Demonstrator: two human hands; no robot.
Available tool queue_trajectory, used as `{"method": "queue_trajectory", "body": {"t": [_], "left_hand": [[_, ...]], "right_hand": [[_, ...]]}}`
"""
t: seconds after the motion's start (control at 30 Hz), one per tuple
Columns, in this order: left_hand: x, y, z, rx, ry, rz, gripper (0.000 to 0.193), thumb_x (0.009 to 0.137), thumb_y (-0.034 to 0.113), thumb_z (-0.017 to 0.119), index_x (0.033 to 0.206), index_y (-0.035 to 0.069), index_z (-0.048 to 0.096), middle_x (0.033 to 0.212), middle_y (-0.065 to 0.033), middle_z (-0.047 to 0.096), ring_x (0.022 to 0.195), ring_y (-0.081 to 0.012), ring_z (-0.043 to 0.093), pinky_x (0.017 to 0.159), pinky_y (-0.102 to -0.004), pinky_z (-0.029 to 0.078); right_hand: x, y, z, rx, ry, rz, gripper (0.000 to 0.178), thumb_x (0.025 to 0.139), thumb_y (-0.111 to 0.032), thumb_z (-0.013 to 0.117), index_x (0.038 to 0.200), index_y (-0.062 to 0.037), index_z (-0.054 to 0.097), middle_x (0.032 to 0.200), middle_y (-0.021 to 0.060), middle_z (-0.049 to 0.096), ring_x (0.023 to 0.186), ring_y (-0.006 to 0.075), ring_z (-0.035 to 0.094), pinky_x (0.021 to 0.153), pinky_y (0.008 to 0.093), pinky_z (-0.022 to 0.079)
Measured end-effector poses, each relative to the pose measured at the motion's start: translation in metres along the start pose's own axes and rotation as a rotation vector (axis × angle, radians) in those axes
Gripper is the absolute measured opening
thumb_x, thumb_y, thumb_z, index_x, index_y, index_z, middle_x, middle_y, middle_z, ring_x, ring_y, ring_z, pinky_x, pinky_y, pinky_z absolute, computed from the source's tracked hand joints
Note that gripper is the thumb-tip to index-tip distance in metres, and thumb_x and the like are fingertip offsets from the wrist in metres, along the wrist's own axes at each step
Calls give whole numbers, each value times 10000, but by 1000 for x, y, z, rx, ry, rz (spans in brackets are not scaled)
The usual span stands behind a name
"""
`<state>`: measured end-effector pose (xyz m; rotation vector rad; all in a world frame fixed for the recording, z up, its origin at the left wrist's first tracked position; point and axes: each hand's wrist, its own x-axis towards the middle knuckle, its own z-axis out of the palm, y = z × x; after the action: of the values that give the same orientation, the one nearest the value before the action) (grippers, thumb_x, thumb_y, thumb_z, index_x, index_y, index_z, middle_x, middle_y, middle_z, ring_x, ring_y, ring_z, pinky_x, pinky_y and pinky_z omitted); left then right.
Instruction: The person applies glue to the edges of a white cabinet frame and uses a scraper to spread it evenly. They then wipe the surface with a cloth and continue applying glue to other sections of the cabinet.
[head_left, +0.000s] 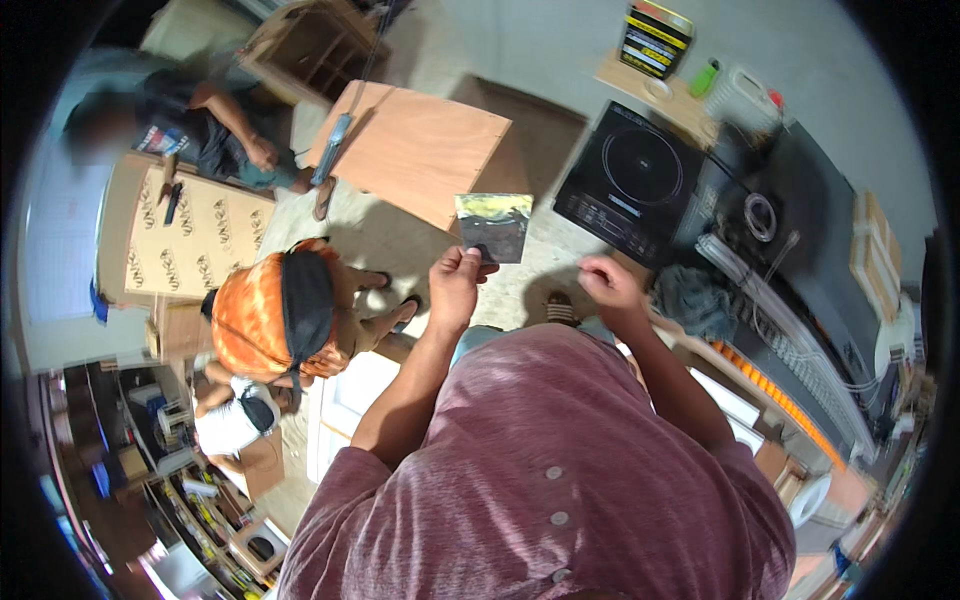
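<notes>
My left hand (456, 285) pinches the lower edge of a thin square plate (497, 238) between thumb and fingers. The plate is dark and shiny, with a yellowish patch along its top edge. My right hand (612, 288) is held up to the right of it, its fingers curled in and nothing visible in them. Beyond the right hand lies a black induction cooktop (640, 165) with a round ring marked on its glass. The hand is apart from it.
A plywood panel (425, 145) lies ahead, with a blue-grey tool (335, 140) on its left side. A person in an orange shirt (265, 315) bends at the left; others work behind. A black-and-yellow can (655, 40), green bottle (705, 78) and bench with cables (790, 260) are on the right.
</notes>
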<state>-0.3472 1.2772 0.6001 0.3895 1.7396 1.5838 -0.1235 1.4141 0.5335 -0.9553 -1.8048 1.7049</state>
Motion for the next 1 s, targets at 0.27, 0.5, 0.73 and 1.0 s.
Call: {"method": "queue_trajectory", "body": {"t": [0.27,0.5,0.73,1.0], "left_hand": [[0,-20,-49,87,182,-4,223,1014,146,533,835,21,579,766,-39,630,729,-136,662,624,-269,470],[5,-26,-54,1,177,-52,173,1011,147,525,905,30,594,845,-61,688,733,-139,668,637,-266,477],[10,-29,-53,-90,117,-134,150,1012,143,518,912,54,584,884,-73,707,781,-141,679,666,-270,480],[12,-23,-35,-211,-2,-103,147,1009,138,528,894,76,597,888,-51,708,799,-137,685,689,-267,472]], "right_hand": [[-48,29,-130,-810,315,210,379,953,-328,575,827,29,572,741,261,556,677,378,561,621,480,405],[-35,25,-130,-1180,320,156,346,933,-335,587,836,-8,649,831,231,639,792,420,630,689,505,470],[5,-3,-74,-729,74,79,276,877,-278,669,796,-17,630,810,184,619,786,386,594,681,447,456],[55,-65,26,-453,-208,-145,236,873,-258,674,862,-23,648,798,140,633,720,304,612,679,376,479]]}}
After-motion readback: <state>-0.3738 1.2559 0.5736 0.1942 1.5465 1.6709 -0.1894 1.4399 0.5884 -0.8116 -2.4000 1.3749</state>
